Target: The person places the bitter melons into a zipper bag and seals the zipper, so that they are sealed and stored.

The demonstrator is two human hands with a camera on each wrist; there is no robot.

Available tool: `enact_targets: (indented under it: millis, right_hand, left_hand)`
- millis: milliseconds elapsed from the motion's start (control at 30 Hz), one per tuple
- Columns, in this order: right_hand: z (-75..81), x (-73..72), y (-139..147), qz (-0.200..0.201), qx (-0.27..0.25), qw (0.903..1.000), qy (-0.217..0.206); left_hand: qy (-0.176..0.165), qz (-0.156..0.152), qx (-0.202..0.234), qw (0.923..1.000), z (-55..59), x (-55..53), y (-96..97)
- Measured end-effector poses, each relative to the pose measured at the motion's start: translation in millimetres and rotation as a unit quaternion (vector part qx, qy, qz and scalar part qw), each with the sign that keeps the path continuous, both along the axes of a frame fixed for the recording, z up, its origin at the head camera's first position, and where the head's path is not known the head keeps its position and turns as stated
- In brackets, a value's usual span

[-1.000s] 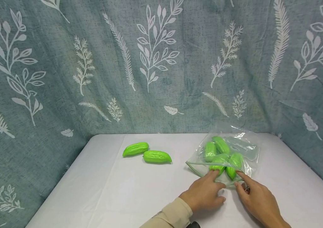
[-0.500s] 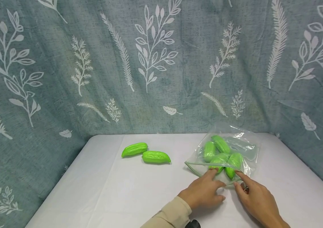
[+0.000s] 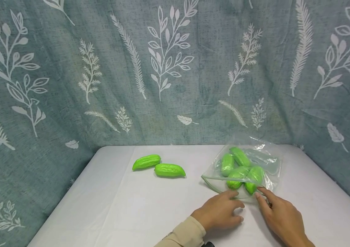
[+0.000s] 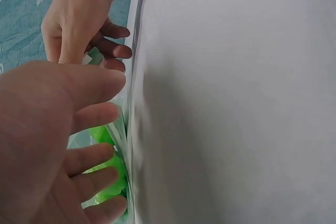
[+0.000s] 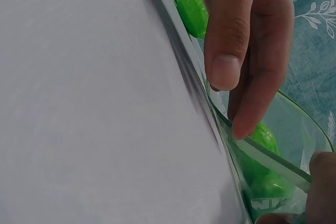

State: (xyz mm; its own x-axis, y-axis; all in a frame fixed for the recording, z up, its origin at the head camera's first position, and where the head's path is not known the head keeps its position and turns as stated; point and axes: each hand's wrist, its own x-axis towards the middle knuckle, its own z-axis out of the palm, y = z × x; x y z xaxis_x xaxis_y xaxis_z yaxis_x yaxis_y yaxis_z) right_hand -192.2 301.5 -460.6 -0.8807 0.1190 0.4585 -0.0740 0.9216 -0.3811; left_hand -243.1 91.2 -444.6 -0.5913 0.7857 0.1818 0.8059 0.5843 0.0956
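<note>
A clear zip bag [image 3: 272, 166] lies at the table's right, its mouth towards me. Inside it are several bright green, ridged bitter melons [image 3: 236, 176]. My right hand [image 3: 281, 214] pinches the right side of the bag's mouth between thumb and finger; the left wrist view shows this hand [image 4: 84, 19] with bag film at its fingertips. My left hand [image 3: 219, 211] is at the near lip, fingers loosely extended, the index fingertip at the edge. In the right wrist view, the left hand [image 5: 241, 30] hangs over the green zip strip [image 5: 278, 163].
Two more bitter melons, one [image 3: 146, 162] farther back and another [image 3: 170, 170] nearer, lie left of the bag. The white table [image 3: 125, 209] ends against a grey-green leaf-patterned curtain [image 3: 168, 113].
My left hand has drawn back slightly from the melons to the bag's near lip. My right thumb has moved up towards the index finger at the bag's edge.
</note>
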Motion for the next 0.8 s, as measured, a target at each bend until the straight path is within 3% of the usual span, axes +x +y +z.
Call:
enact_targets:
  millis: [133, 467, 800]
  right_hand:
    - [-0.5, 0.2, 0.2, -0.008, 0.011, 0.9995, 0.027]
    - [0.9, 0.5, -2.4, -0.021, 0.031, 0.9991, 0.021]
    - [-1.3, -0.4, -1.0, 0.001, 0.045, 0.9973, 0.059]
  left_hand:
    - [0.002, -0.008, -0.011, 0.9999, -1.1, 0.3, -0.1]
    - [0.020, -0.026, -0.017, 0.9993, -2.5, -1.7, -5.9]
    - [-0.010, -0.016, 0.029, 0.9994, 4.3, -3.2, -37.1]
